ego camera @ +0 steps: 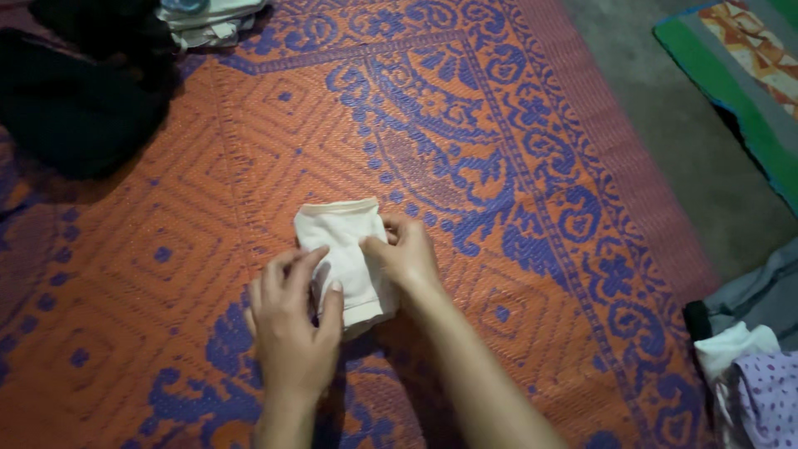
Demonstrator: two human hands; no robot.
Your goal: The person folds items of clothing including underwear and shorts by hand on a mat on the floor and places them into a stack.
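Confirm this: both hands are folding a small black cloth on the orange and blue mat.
Not quite. The head view shows the cloth is white, not black. The left hand and right hand do both hold it on the orange and blue mat.

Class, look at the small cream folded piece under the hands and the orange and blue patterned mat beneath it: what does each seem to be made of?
The small cream folded cloth looks like soft knit fabric, matte, with a stitched hem band and limp folds. The orange and blue patterned mat seems woven, probably of plastic or straw strips: fine ribbed lines and a faint sheen show, though the look leaves it open.

Cream cloth (pixel 342 249), orange-and-blue patterned mat (pixel 499 166)
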